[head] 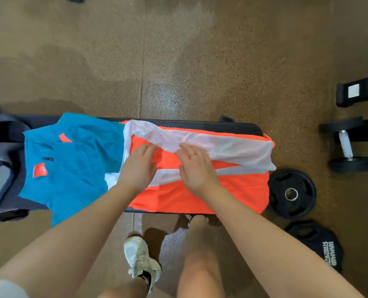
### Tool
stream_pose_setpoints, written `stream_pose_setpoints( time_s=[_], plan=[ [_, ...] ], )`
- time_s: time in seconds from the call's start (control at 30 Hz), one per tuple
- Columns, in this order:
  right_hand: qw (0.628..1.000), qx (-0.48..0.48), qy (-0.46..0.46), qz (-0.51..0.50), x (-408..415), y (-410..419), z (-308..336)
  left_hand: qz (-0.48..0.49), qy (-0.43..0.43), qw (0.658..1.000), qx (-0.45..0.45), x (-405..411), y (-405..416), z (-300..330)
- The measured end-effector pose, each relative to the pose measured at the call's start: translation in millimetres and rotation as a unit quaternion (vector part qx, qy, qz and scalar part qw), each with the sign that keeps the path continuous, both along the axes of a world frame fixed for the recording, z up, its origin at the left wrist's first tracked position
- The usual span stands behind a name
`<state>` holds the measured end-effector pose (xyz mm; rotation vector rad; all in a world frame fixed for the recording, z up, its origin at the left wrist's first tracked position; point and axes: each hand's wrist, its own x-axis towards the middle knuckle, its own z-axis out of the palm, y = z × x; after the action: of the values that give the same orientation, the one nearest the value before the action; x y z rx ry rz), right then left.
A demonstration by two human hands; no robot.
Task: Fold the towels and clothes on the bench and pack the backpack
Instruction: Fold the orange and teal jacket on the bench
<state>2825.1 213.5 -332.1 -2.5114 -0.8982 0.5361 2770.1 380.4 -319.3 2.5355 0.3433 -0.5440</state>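
An orange garment with white panels [239,188] lies spread over the right half of the black bench [239,126]. A white part of it is folded across the top. My left hand [139,166] rests on the orange cloth, its fingertips at the edge of the white fold. My right hand [197,167] lies beside it, fingers straight, touching the same white fold. A blue shirt with orange patches [77,166] covers the bench's left half. A grey and dark backpack [0,168] sits at the far left end.
Black weight plates [291,193] lie on the brown floor to the right of the bench, another [317,244] nearer me. A dumbbell [347,145] and a black rack foot [359,90] are at the far right. My legs and a white shoe [141,260] stand against the bench's near side.
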Motion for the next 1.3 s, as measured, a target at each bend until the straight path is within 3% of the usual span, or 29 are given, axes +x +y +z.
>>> stream_pose_setpoints(
  time_s=[0.17,0.3,0.47,0.57,0.67,0.8,0.9,0.97,1.03,1.1,1.17,1.2,1.3],
  plan=[
    [0.999,-0.027,-0.038,-0.007,-22,56,-11,0.045,-0.025,0.997,0.061,-50,51,-10],
    [0.994,-0.05,-0.092,-0.022,-19,85,-25,0.102,-0.048,0.991,0.075,-45,69,-26],
    [0.976,-0.089,-0.19,-0.056,-1,93,-48,0.033,-0.087,0.977,0.191,-13,78,-43],
    [0.973,-0.042,-0.221,-0.051,7,92,-60,-0.019,-0.122,0.966,0.225,-1,89,-56],
    [0.972,0.049,-0.221,-0.057,14,88,-69,-0.021,-0.158,0.965,0.208,1,102,-58],
    [0.953,0.15,-0.262,-0.031,5,75,-64,0.013,-0.235,0.965,0.115,-19,112,-39],
    [0.951,0.113,-0.287,0.019,-8,59,-59,-0.038,-0.23,0.964,0.131,-38,109,-34],
    [0.967,0.045,-0.245,0.049,-12,52,-58,-0.082,-0.183,0.967,0.157,-47,106,-40],
    [0.979,0.025,-0.2,0.014,-16,50,-53,-0.083,-0.176,0.972,0.131,-51,107,-45],
    [0.976,0.048,-0.21,-0.017,-18,54,-46,-0.075,-0.276,0.951,0.117,-43,113,-46],
    [0.971,0.072,-0.225,-0.02,-21,64,-40,-0.079,-0.341,0.922,0.167,-27,124,-46],
    [0.97,0.085,-0.226,-0.015,-21,70,-41,-0.087,-0.338,0.915,0.204,-19,132,-47],
    [0.977,0.069,-0.202,-0.011,-14,90,-46,-0.134,-0.191,0.92,0.314,-5,148,-46]
  ],
)
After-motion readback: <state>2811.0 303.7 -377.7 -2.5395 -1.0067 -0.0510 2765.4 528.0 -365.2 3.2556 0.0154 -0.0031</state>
